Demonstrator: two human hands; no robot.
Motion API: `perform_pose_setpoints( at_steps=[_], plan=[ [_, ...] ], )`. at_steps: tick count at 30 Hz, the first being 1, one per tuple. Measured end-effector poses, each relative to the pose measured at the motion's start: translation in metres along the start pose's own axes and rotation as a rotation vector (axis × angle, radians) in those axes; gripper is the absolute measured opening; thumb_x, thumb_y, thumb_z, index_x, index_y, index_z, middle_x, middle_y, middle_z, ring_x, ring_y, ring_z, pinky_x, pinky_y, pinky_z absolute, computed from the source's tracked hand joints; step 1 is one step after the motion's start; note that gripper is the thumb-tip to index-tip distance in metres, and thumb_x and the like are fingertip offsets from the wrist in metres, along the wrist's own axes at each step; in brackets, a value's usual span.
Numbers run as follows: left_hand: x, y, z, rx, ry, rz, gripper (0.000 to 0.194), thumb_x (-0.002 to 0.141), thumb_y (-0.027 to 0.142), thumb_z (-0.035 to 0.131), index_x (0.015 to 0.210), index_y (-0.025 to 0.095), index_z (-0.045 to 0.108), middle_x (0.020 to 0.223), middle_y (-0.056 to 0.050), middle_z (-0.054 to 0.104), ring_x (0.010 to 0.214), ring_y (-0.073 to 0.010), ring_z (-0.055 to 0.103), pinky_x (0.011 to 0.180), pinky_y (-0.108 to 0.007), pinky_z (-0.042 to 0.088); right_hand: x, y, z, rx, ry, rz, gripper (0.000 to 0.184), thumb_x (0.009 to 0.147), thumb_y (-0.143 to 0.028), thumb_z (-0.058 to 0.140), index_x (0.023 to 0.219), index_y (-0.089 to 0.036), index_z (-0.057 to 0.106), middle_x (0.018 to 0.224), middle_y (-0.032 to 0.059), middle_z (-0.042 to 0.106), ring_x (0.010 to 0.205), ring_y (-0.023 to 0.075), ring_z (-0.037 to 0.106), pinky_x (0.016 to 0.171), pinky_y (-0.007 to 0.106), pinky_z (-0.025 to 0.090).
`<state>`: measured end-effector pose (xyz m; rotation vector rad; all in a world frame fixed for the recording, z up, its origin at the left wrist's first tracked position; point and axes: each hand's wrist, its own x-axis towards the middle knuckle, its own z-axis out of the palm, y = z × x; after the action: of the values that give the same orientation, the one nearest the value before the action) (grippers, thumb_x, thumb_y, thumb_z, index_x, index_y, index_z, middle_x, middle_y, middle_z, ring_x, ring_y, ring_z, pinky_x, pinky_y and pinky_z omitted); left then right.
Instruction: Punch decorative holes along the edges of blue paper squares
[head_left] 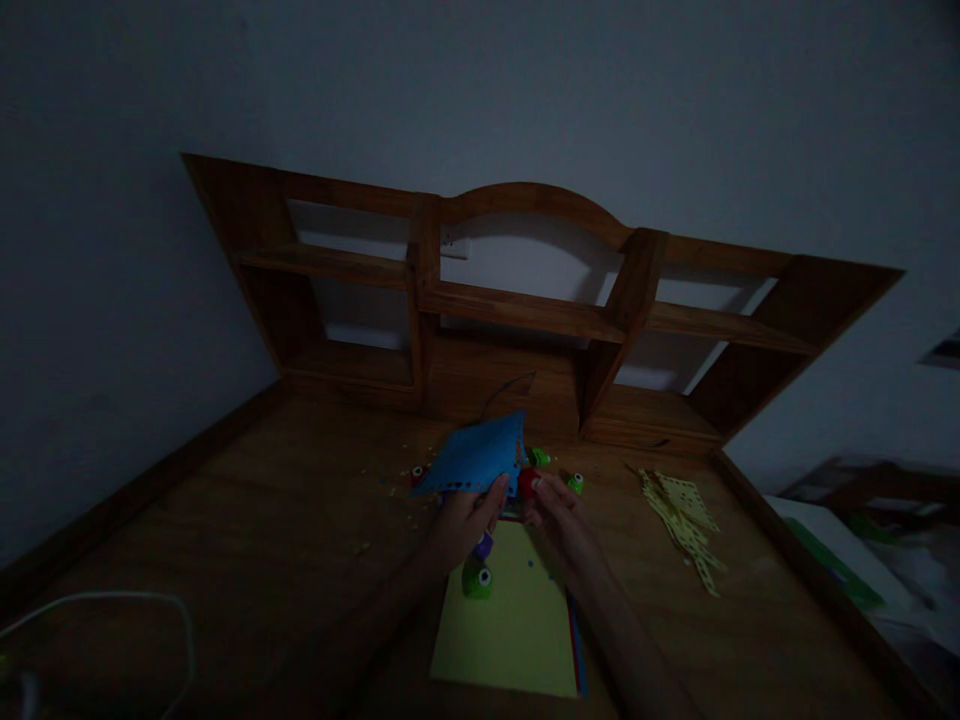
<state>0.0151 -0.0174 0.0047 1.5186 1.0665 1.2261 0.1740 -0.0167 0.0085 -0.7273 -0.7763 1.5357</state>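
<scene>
A blue sheet of paper (472, 455) with small holes punched along its edges is raised above the desk. My left hand (476, 512) is closed on its lower right corner. In my right hand (555, 505) is a small red craft punch (529, 483), at the right edge of the blue sheet; whether the paper sits in its slot I cannot tell. Beneath my hands lies a yellow sheet (510, 630) on top of other coloured sheets. A green craft punch (477, 580) and a purple one (482, 546) stand on it, near my left wrist.
Two more green punches (538, 457) (575, 483) and a dark red one (418, 475) surround the blue sheet. Punched yellow strips (682, 515) lie to the right. Paper bits dot the wooden desk (300, 520). A wooden shelf (517, 312) stands behind; a white cable (112, 596) lies left.
</scene>
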Motion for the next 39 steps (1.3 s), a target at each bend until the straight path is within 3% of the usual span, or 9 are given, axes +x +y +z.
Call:
perform_pose_setpoints(
  at_steps=[9, 22, 32, 39],
  plan=[
    [0.0005, 0.0006, 0.0000, 0.034, -0.017, 0.015, 0.043, 0.095, 0.051, 0.040, 0.067, 0.019, 0.046, 0.059, 0.003, 0.047, 0.055, -0.0118, 0.047, 0.058, -0.024, 0.038, -0.0028, -0.0019, 0.0027, 0.057, 0.048, 0.039, 0.018, 0.072, -0.030, 0.083, 0.084, -0.019, 0.074, 0.080, 0.0016, 0.070, 0.062, 0.0098, 0.059, 0.057, 0.019, 0.050],
    [0.0001, -0.0050, -0.0014, -0.013, 0.014, -0.037, 0.045, 0.091, 0.057, 0.046, 0.068, 0.019, 0.049, 0.058, 0.003, 0.048, 0.053, -0.0112, 0.048, 0.052, -0.022, 0.039, 0.0020, 0.0009, -0.0037, -0.159, -0.020, -0.039, 0.026, 0.074, -0.034, 0.080, 0.094, -0.019, 0.073, 0.069, 0.0011, 0.069, 0.058, 0.0113, 0.060, 0.057, 0.023, 0.047],
    [0.0011, 0.0030, -0.0061, 0.012, -0.029, -0.091, 0.054, 0.093, 0.056, 0.043, 0.055, 0.018, 0.046, 0.050, 0.003, 0.044, 0.049, -0.0124, 0.046, 0.052, -0.025, 0.034, -0.0009, -0.0002, -0.0008, -0.255, -0.119, -0.035, 0.026, 0.075, -0.035, 0.079, 0.094, -0.018, 0.072, 0.069, 0.0019, 0.069, 0.056, 0.0127, 0.059, 0.058, 0.026, 0.046],
    [0.0026, -0.0031, -0.0075, 0.097, -0.068, -0.025, 0.052, 0.095, 0.051, 0.040, 0.055, 0.019, 0.045, 0.051, 0.004, 0.043, 0.052, -0.0124, 0.045, 0.055, -0.025, 0.033, -0.0012, 0.0014, -0.0006, -0.273, -0.129, -0.020, 0.024, 0.076, -0.035, 0.079, 0.092, -0.019, 0.071, 0.066, 0.0007, 0.067, 0.056, 0.0130, 0.058, 0.058, 0.026, 0.044]
  ],
)
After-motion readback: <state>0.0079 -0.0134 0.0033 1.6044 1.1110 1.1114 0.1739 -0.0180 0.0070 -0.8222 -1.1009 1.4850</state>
